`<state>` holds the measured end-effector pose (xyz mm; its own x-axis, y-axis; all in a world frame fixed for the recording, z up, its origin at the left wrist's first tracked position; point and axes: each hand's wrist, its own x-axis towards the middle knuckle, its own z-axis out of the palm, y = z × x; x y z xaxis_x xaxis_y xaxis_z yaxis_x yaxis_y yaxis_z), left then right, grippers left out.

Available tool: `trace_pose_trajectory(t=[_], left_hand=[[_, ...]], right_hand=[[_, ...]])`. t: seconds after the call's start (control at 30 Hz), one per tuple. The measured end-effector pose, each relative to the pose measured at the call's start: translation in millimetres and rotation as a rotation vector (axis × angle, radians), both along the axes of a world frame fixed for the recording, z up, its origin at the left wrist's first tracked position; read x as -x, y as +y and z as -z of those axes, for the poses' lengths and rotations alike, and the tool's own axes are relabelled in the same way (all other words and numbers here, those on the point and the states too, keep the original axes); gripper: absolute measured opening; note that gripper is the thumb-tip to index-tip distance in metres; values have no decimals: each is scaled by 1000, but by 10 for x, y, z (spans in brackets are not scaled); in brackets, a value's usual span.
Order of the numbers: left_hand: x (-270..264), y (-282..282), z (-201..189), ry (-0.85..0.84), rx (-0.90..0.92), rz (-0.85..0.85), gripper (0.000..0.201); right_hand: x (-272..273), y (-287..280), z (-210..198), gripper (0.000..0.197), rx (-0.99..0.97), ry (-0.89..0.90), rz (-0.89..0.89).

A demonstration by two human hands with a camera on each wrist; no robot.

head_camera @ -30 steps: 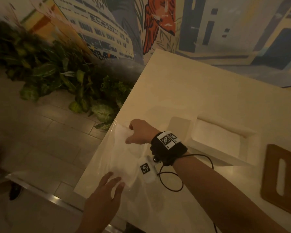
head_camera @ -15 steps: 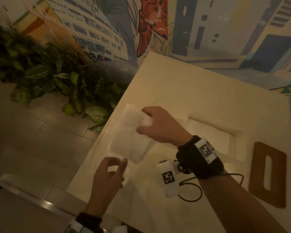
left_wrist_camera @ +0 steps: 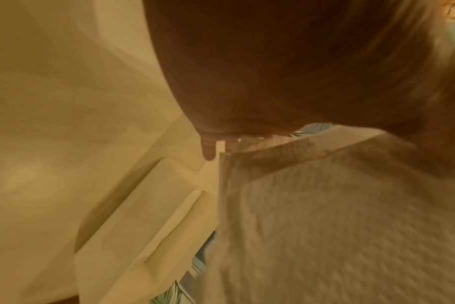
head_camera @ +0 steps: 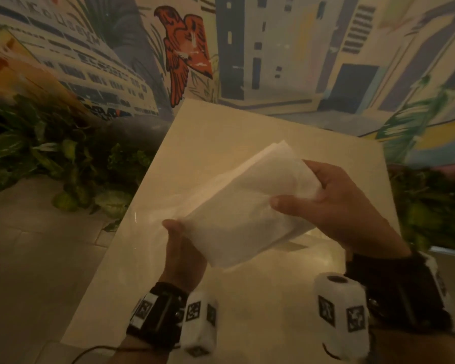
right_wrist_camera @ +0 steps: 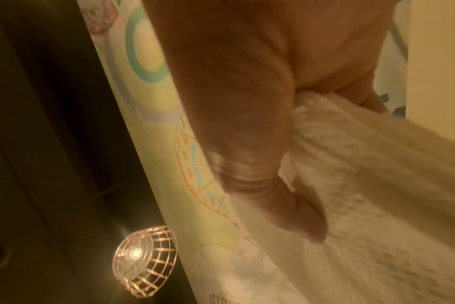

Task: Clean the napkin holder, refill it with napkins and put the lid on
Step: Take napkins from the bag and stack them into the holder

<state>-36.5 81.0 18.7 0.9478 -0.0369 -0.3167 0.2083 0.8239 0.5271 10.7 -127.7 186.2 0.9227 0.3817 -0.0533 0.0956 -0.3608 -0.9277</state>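
1. Napkins [head_camera: 250, 206], a thick white stack, are held in the air above the middle of the pale bench [head_camera: 213, 132], tilted so that one end points toward the bench's far edge and the other toward the near edge.
2. The right hand [head_camera: 334, 203] grips the far right end of the stack, thumb pressed on the top face and fingers curled underneath; the right wrist view shows the thumb [right_wrist_camera: 294, 218] lying across the textured paper.
3. The left hand [head_camera: 181, 248] holds the near left corner of the stack from below, thumb against its edge.
4. In the left wrist view the napkin holder [left_wrist_camera: 153, 222], a cream rectangular tray, sits on the bench below the stack, partly hidden by the paper; whether anything lies inside it cannot be told.
5. Both wrists carry black straps with white marker-covered camera housings [head_camera: 339, 313].
6. A painted mural with a red bird [head_camera: 187, 53] rises beyond the bench's far edge, and leafy plants [head_camera: 63, 158] stand off its left side above a tiled floor.
7. A wire cage lamp [right_wrist_camera: 143, 259] glows in the right wrist view.
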Motion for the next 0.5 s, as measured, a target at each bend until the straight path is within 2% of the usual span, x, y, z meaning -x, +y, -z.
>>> trace_pose_trajectory(t=[0.13, 0.23, 0.37, 0.5], left_hand=[[-1, -204, -105, -62, -13, 74, 71], [9, -352, -308, -70, -197, 134, 74], [-171, -481, -346, -223, -368, 235, 79], [-406, -627, -259, -122, -627, 251, 55]], right_hand=[[116, -305, 14, 33, -113, 33, 43], [141, -518, 162, 32, -207, 70, 169], [123, -733, 449, 32, -262, 118, 428], [86, -796, 748, 34, -284, 225, 632]])
